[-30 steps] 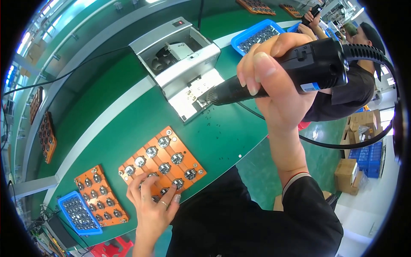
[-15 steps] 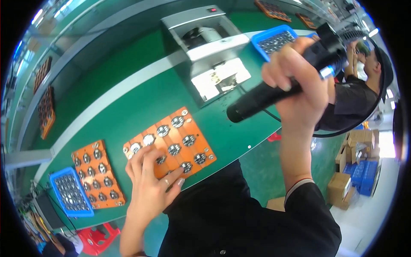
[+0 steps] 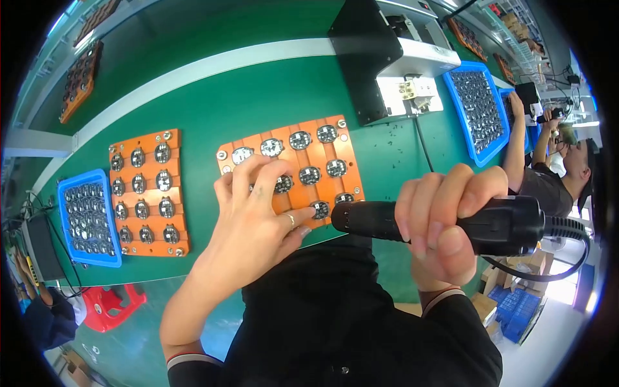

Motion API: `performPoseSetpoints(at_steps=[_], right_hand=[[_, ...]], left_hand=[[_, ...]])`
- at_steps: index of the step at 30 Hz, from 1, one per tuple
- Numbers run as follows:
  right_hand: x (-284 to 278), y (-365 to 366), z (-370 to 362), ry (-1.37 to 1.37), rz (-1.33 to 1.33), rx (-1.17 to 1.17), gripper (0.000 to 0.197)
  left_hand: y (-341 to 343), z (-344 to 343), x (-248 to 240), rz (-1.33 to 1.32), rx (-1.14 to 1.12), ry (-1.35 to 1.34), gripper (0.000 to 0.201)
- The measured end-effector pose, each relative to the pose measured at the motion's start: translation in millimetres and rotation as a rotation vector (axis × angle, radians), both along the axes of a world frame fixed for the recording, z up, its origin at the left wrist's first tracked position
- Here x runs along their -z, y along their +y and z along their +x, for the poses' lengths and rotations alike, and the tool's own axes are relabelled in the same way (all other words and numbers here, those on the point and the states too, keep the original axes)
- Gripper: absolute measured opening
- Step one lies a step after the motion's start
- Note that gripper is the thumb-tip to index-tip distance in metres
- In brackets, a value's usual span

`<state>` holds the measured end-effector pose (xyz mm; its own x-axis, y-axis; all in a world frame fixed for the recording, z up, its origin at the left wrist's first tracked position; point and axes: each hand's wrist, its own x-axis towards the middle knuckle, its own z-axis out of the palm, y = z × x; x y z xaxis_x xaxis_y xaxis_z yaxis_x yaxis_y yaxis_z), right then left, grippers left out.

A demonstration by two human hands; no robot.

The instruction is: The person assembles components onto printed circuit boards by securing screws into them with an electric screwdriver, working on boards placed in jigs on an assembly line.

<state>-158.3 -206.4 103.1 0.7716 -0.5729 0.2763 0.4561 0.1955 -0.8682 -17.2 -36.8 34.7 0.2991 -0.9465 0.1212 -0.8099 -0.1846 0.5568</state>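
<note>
An orange rectangular board (image 3: pixel 319 155) lies on the green table in front of me, with rows of small round black-and-silver parts seated in it. My left hand (image 3: pixel 248 222) rests over its left half, fingers bent and spread, the tips touching among the parts and hiding some. My right hand (image 3: pixel 445 222) is wrapped round a black corded electric screwdriver (image 3: pixel 371 219). The tool is held nearly level, its front end pointing left over the board's near right corner. Its bit is not visible, and I cannot tell whether it touches the board.
A second filled orange board (image 3: pixel 152 193) lies to the left, beside a blue tray (image 3: pixel 115 226) of parts. A black-and-silver machine (image 3: pixel 429 58) stands at the back, with another blue tray (image 3: pixel 474 153) to its right. A co-worker (image 3: pixel 548 187) sits at the right; a red stool (image 3: pixel 106 309) is lower left.
My right hand has brought the screwdriver down from beside the machine to the board's near right corner. The view has turned, shifting the table. My left hand stays on the board.
</note>
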Motion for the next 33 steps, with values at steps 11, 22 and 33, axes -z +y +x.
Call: performPoseSetpoints(at_steps=[11,22,33], right_hand=[[8.9,4.0,3.3,0.031,-0.043,-0.032,0.038],[14.4,9.3,2.3,-0.037,-0.222,-0.161,0.04],[8.7,24.1,9.9,0.037,-0.228,-0.164,0.03]], left_hand=[[2.4,-3.0,2.8,-0.011,-0.021,-0.016,0.028],[4.0,-3.3,3.9,-0.027,-0.024,-0.009,0.028],[9.5,-6.4,9.4,-0.052,-0.02,-0.018,0.028]])
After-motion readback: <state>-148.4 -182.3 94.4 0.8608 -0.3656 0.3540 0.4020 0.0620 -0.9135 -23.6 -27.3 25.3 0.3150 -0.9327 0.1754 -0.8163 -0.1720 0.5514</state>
